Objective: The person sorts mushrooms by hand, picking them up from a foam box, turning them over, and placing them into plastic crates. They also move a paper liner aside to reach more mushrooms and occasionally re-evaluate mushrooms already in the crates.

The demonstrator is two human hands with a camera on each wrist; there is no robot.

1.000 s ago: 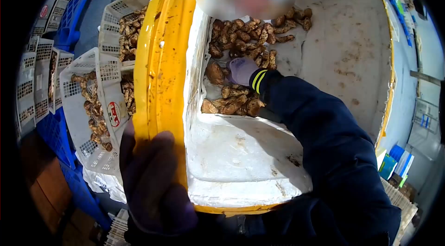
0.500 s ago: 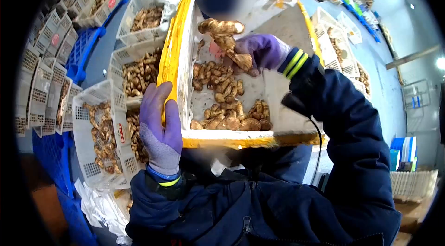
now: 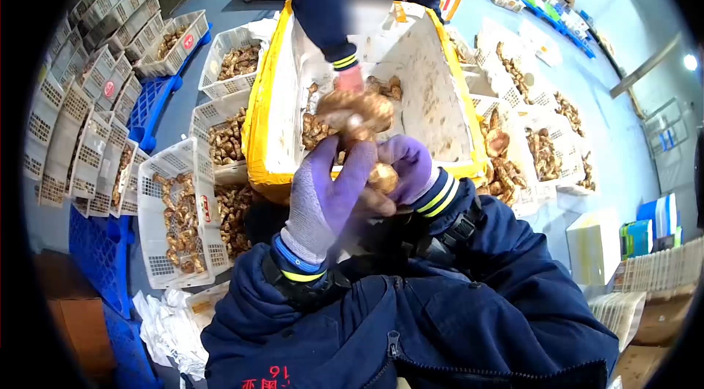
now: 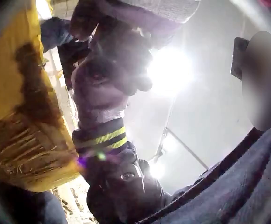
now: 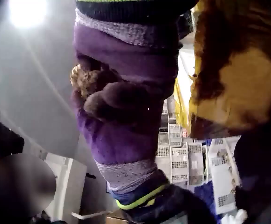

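Both hands wear purple-and-grey knit gloves and meet close in front of the body in the head view. Thumb and fingers of my left hand (image 3: 326,195) grip a large brown mushroom (image 3: 356,112), blurred, above the near rim of the foam box (image 3: 367,173). My right hand (image 3: 411,169) has its fingers curled round another pale-ended mushroom (image 3: 383,178), right beside the left fingers. In the right wrist view a dark mushroom (image 5: 91,80) shows between the gloves. More mushrooms (image 3: 314,132) lie inside the yellow-taped white box, partly hidden by the hands.
Another person's arm (image 3: 330,19) reaches into the box from the far side. White plastic crates (image 3: 150,242) of mushrooms stand along the left, with blue pallets (image 3: 95,253) beyond. More mushroom crates (image 3: 546,191) stand at the right. A white foam box (image 3: 594,246) sits at lower right.
My right hand has come out of the box with mushrooms, back toward the body. My left hand has let go of the box's yellow rim and moved right to the mushrooms.
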